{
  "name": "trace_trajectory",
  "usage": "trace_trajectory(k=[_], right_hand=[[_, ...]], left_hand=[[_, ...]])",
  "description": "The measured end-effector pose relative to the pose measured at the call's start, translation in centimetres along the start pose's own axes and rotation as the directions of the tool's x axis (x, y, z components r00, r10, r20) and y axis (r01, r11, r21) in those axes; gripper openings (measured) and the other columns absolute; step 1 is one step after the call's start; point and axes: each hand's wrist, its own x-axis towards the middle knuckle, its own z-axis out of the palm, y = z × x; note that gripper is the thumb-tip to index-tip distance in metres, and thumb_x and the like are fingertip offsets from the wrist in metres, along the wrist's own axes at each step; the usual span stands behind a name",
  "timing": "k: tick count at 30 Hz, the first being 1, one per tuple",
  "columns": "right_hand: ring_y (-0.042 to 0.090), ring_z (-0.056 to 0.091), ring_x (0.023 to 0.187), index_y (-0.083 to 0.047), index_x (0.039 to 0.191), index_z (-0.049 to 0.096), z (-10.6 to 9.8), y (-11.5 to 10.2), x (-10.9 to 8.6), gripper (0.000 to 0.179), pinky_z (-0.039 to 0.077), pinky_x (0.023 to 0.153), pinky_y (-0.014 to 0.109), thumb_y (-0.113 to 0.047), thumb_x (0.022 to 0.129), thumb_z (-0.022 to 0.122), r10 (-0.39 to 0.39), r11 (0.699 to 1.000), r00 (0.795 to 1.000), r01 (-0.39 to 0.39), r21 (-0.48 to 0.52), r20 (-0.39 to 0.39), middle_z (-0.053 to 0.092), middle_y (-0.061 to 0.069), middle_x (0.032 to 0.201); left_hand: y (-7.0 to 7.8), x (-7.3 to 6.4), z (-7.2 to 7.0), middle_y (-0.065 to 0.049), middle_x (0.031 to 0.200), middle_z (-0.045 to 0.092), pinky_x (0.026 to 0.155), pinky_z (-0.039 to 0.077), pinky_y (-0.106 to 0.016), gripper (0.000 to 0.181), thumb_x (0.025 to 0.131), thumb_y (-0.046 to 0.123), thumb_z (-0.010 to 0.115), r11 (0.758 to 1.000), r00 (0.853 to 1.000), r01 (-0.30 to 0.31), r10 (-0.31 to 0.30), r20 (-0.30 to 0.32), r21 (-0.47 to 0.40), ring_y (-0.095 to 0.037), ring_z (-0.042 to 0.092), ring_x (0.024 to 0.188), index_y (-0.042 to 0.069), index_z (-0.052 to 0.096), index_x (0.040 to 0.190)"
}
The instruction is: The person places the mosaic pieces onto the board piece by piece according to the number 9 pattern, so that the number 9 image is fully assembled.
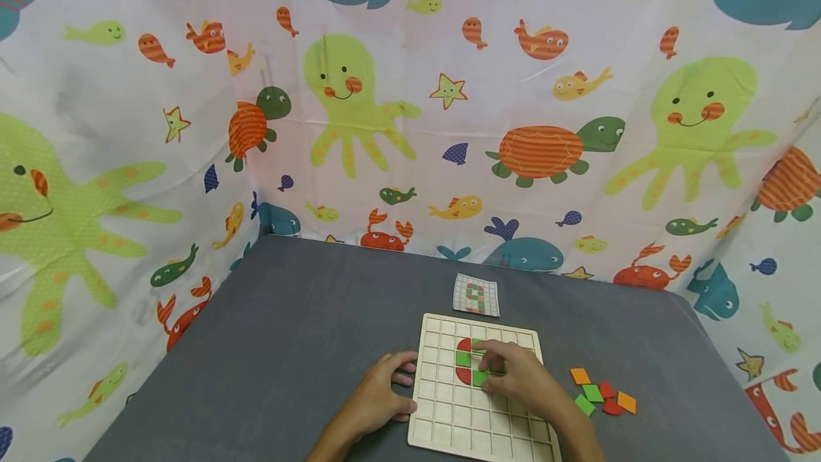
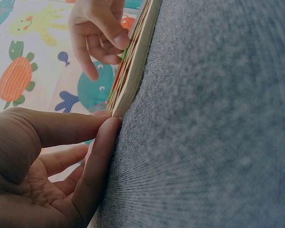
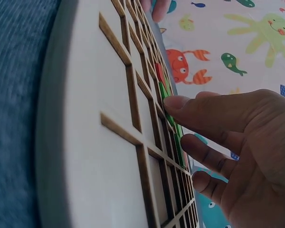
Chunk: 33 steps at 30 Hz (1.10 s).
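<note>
Nearest to the camera, one wooden grid board is lying flat on the grey tabletop. At its left edge the left hand is resting; thumb and fingertips are touching the wood, and this grip is spreading loosely along the edge. Over the board the right hand is reaching with bent, relaxed fingers; its grip is being loose, and its thumb is touching one green square. Near this square, two red rounded pieces and another green square are sitting in the cells, and a further green piece is showing beside the index finger. To the right of the board, orange, green and red loose pieces are lying close together. Beyond the board, a small pattern card is resting, and behind, a white cloth with sea animals is hanging.
</note>
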Motion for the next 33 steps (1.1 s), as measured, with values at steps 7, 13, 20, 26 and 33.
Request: trace_trajectory(k=[7,13,20,26,33], right_hand=[[0.014,0.063,0.087,-0.01,0.136,0.07,-0.3,0.2,-0.4,0.058,0.053,0.078,0.034,-0.005,0.081,0.089,0.067,0.998,0.996,-0.066,0.015,-0.062,0.073,-0.006,0.096],[0.018,0.065,0.097,-0.015,0.135,0.071,-1.2,0.5,-1.0,0.059,0.055,0.08,0.036,-0.004,0.08,0.09,0.161,0.986,0.977,-0.154,0.064,-0.14,0.073,-0.005,0.1],[0.022,0.062,0.106,-0.014,0.139,0.069,-2.8,1.4,-1.8,0.056,0.053,0.076,0.035,-0.01,0.086,0.086,0.177,0.984,0.965,-0.168,0.064,-0.194,0.074,-0.003,0.106],[0.025,0.063,0.109,-0.017,0.14,0.068,-4.0,2.0,-2.4,0.055,0.054,0.079,0.036,-0.013,0.088,0.086,0.178,0.984,0.956,-0.171,0.051,-0.231,0.074,0.001,0.112],[0.031,0.065,0.114,-0.012,0.142,0.066,-5.1,2.8,-3.3,0.058,0.059,0.084,0.038,-0.013,0.088,0.086,0.182,0.983,0.946,-0.172,0.06,-0.27,0.074,0.006,0.118]], left_hand=[[0.1,-0.1,0.1,-0.012,0.128,0.057,0.059,0.065,-0.036,0.08,0.074,-0.02,0.08,1.0,1.0,-0.007,0.007,-0.001,-0.005,-0.028,0.059,0.113,0.003,0.058,0.147],[0.1,0.0,0.1,-0.012,0.129,0.058,0.06,0.065,-0.034,0.079,0.074,-0.019,0.08,1.0,1.0,-0.005,0.005,-0.004,0.005,-0.028,0.059,0.113,0.003,0.058,0.147],[0.0,0.0,0.1,-0.012,0.129,0.058,0.059,0.065,-0.035,0.079,0.074,-0.019,0.08,1.0,1.0,-0.006,0.006,-0.005,0.005,-0.028,0.059,0.113,0.004,0.058,0.147],[0.0,-0.1,0.0,-0.011,0.129,0.058,0.059,0.065,-0.036,0.079,0.075,-0.018,0.08,1.0,1.0,-0.004,0.004,-0.004,0.012,-0.028,0.059,0.113,0.004,0.059,0.147],[0.0,0.0,0.0,-0.01,0.128,0.058,0.06,0.065,-0.036,0.079,0.075,-0.018,0.081,1.0,1.0,0.007,-0.007,-0.003,0.007,-0.028,0.06,0.113,0.006,0.059,0.147]])
